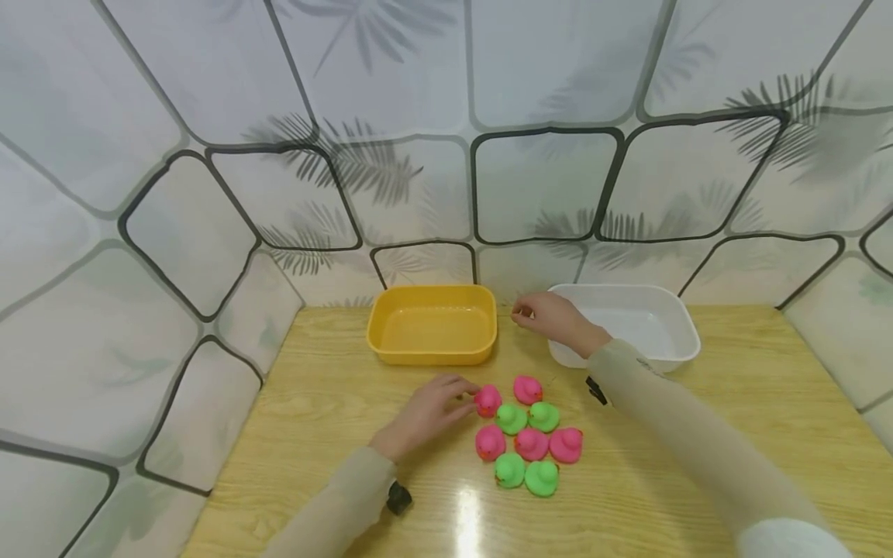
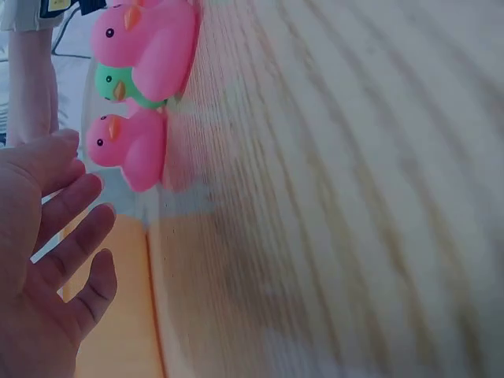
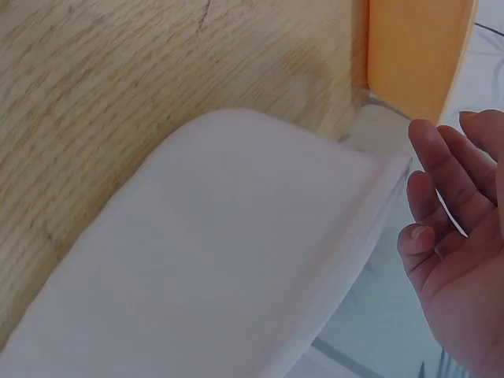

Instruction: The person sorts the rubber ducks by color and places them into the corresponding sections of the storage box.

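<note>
Several pink and green rubber ducks are grouped on the wooden table. My left hand [image 1: 431, 415] is at the left of the group, fingers loosely bent and tips right beside a pink duck [image 1: 487, 401]. In the left wrist view the left hand [image 2: 47, 228] holds nothing, and a pink duck [image 2: 138, 150] sits just beyond its fingertips. My right hand [image 1: 558, 319] hovers over the left end of the white basin [image 1: 687, 329]. Its relaxed fingers reach toward the gap beside the yellow basin [image 1: 432, 359]. The right wrist view has this right hand [image 3: 461, 213] with nothing in it.
Both basins stand at the back of the table [image 1: 314, 387], against a patterned wall covering [image 1: 544, 186]. Green ducks [image 1: 512, 418] lie among the pink ones, some at the front of the group [image 1: 542, 478].
</note>
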Action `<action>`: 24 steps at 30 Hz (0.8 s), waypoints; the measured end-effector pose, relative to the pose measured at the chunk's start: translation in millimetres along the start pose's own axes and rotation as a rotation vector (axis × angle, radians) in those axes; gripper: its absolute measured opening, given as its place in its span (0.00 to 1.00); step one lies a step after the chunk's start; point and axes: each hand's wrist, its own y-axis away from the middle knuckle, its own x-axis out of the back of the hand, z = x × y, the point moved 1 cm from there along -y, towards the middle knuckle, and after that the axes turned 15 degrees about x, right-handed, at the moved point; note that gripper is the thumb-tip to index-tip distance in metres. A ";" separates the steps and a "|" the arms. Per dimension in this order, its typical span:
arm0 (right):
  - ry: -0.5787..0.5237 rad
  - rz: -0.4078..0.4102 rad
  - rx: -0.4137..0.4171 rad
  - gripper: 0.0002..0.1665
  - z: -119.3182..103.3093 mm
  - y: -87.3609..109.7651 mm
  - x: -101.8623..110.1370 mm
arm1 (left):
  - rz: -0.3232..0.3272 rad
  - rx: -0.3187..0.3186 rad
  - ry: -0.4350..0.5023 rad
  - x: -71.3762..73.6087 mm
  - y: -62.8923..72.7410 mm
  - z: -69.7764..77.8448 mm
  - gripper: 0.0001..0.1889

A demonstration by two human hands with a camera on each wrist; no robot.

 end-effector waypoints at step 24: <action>-0.282 0.099 -0.146 0.23 -4.5 -24.2 -25.0 | -0.124 0.033 0.175 -7.2 -17.8 1.9 0.15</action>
